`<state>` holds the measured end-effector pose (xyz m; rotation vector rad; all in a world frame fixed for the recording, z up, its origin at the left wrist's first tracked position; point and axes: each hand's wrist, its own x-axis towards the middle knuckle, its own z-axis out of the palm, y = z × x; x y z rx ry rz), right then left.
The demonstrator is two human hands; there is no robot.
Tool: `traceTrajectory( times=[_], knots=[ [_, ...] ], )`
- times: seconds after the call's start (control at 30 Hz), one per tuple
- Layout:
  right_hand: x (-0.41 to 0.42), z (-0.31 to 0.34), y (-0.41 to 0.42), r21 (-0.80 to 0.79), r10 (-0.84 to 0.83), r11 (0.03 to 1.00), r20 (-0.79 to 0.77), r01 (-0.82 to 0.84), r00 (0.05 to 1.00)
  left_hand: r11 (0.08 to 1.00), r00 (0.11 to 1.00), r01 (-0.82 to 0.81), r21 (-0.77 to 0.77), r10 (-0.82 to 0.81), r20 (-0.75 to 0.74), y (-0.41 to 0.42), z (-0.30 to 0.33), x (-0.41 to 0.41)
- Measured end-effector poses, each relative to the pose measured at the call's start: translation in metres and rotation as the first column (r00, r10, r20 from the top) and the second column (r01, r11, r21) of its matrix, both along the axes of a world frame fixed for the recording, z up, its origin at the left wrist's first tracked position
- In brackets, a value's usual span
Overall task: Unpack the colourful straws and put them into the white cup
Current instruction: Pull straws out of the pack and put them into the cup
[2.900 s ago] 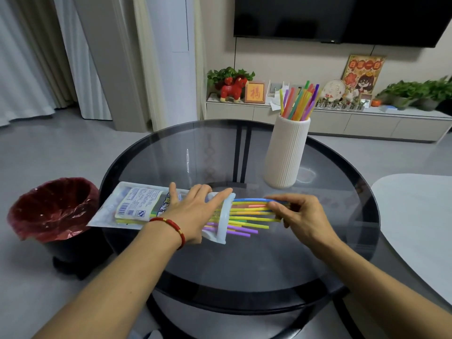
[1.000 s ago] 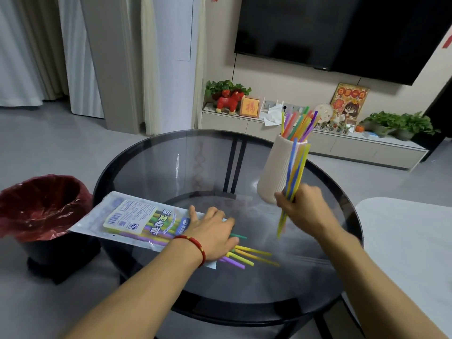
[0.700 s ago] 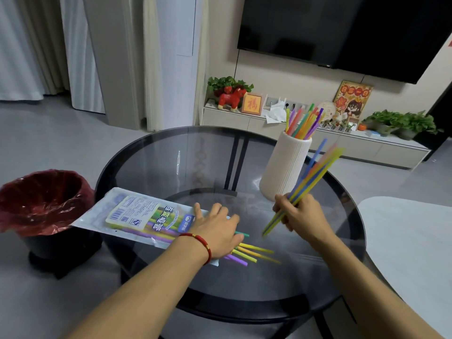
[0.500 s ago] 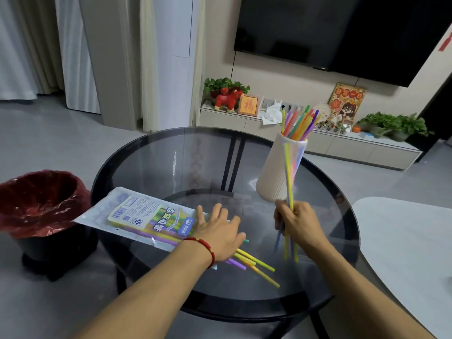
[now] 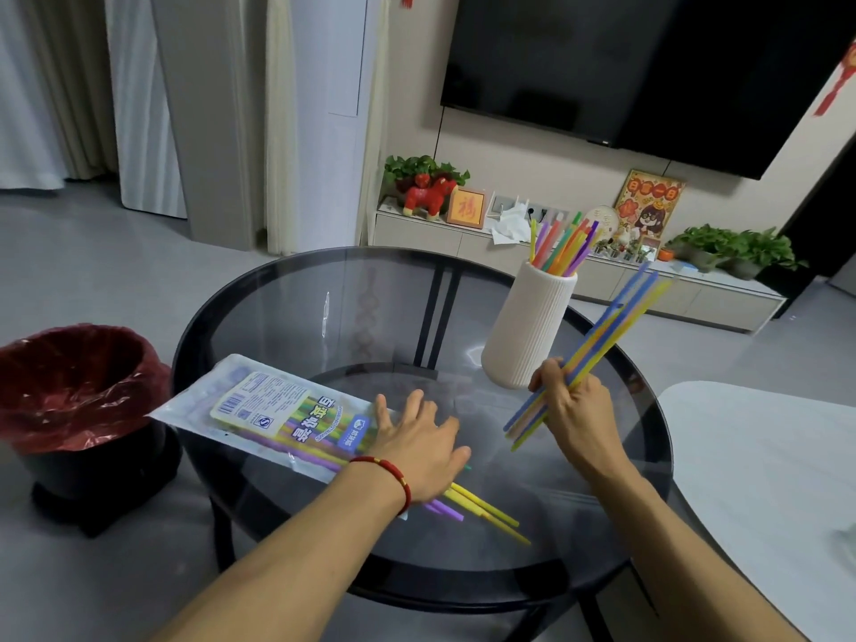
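left hand: flat, fingers spread, palm down | right hand: raised, fingers curled in a grip

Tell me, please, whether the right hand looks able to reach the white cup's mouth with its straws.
Probably yes: the right hand holds its bundle of straws just beside the white cup, nothing lies between, and the cup's mouth, though partly filled with straws, looks roomy enough.

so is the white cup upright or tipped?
Upright: the white cup stands on its base on the glass table, straws poking from its top.
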<state>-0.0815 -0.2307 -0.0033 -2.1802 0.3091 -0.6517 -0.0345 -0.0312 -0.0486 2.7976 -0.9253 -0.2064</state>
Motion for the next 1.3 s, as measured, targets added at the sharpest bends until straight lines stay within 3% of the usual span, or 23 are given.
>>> traceTrajectory(
  times=[0.1,0.27,0.37,0.47,0.57,0.7,0.8,1.0,1.17,1.3],
  knots=[
    [-0.005,-0.009,0.0,-0.132,0.039,0.99,-0.124,-0.056,0.992,1.0,1.0,-0.002,0.001,0.002,-0.005,-0.001,-0.003,0.001],
    [-0.001,-0.003,-0.008,-0.006,-0.029,1.0,-0.021,0.029,0.999,0.977,0.994,-0.1,-0.186,0.09,-0.064,-0.008,-0.005,0.002],
    [0.007,0.014,-0.012,0.24,-0.099,0.969,0.15,0.061,0.984,0.904,0.984,-0.175,-0.39,0.172,-0.041,-0.014,0.004,0.006],
    [0.027,0.049,-0.023,0.534,-0.24,0.844,0.302,0.045,0.923,0.804,0.968,-0.193,-0.563,0.25,0.025,-0.017,0.013,0.01],
    [0.05,0.091,-0.033,0.633,-0.329,0.774,0.374,0.02,0.867,0.752,0.961,-0.198,-0.629,0.275,0.026,-0.018,0.017,0.01],
    [0.071,0.122,-0.038,0.249,-0.271,0.954,0.465,0.169,0.843,0.741,0.956,-0.216,-0.635,0.293,0.016,-0.017,0.019,0.013],
    [0.09,0.132,-0.04,0.039,-0.28,0.957,0.381,0.287,0.881,0.746,0.954,-0.233,-0.624,0.301,0.004,-0.018,0.018,0.016],
    [0.109,0.136,-0.036,-0.258,-0.245,0.919,0.218,0.298,0.945,0.737,0.953,-0.241,-0.632,0.301,-0.012,-0.018,0.019,0.016],
    [0.112,0.145,-0.03,-0.385,-0.343,0.858,0.06,0.339,0.937,0.733,0.955,-0.241,-0.637,0.297,-0.02,-0.018,0.02,0.014],
    [0.109,0.157,-0.031,-0.273,-0.337,0.898,0.08,0.346,0.938,0.736,0.954,-0.242,-0.632,0.298,-0.02,-0.017,0.021,0.013]
  ],
)
